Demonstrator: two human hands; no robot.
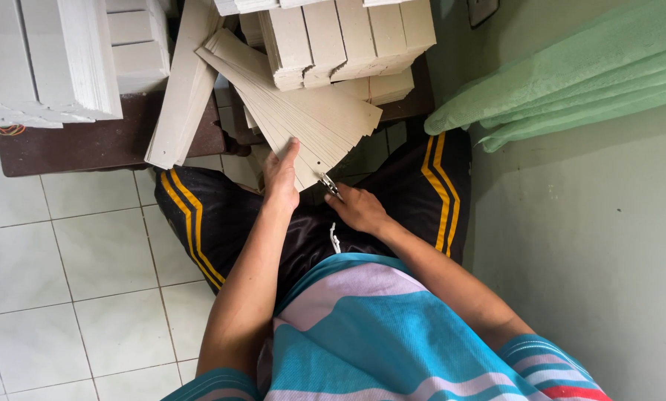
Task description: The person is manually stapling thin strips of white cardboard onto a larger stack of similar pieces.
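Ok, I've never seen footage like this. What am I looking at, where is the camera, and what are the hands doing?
No machine here: a person's two bare hands, filmed by a camera worn on the head, looking down past a striped shirt and dark shorts. The left hand presses on a fanned stack of grey card strips. The right hand holds a small metal tool at the stack's edge. More card stacks sit on a dark low table. Green cloth lies to the right.
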